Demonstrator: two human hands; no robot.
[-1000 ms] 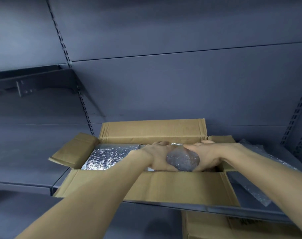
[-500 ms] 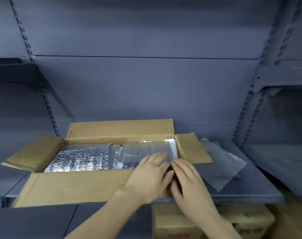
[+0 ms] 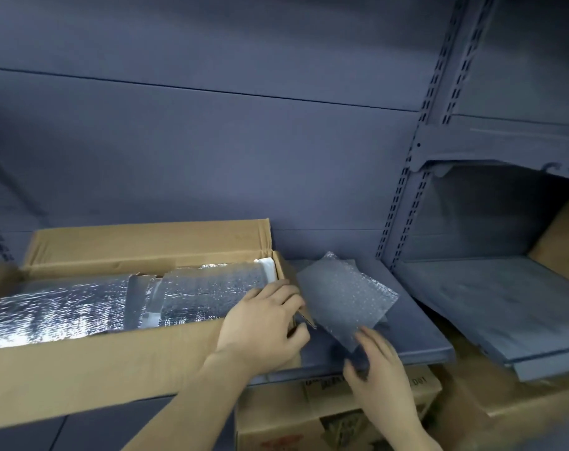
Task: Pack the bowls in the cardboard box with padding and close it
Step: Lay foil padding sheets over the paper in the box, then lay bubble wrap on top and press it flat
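The open cardboard box (image 3: 114, 362) lies on the grey shelf, its flaps spread. Silver foil padding (image 3: 81, 307) covers its inside, and no bowl shows. My left hand (image 3: 263, 323) lies palm down on the box's right front corner, fingers curled over the short right flap (image 3: 306, 315). A sheet of bubble wrap (image 3: 345, 297) lies on the shelf just right of the box. My right hand (image 3: 377, 369) is at the sheet's near corner, fingertips touching it, fingers and thumb apart.
The shelf's front edge (image 3: 406, 356) runs just under my right hand. Closed cardboard boxes (image 3: 325, 415) stand on the level below. A slotted upright post (image 3: 403, 196) separates a tilted grey shelf board (image 3: 504, 307) at the right, with another box (image 3: 563, 242) behind it.
The wrapped bowl I held a second ago has gone down into the box, out of sight. My right hand moved from the box's corner to the bubble wrap; the view swung right.
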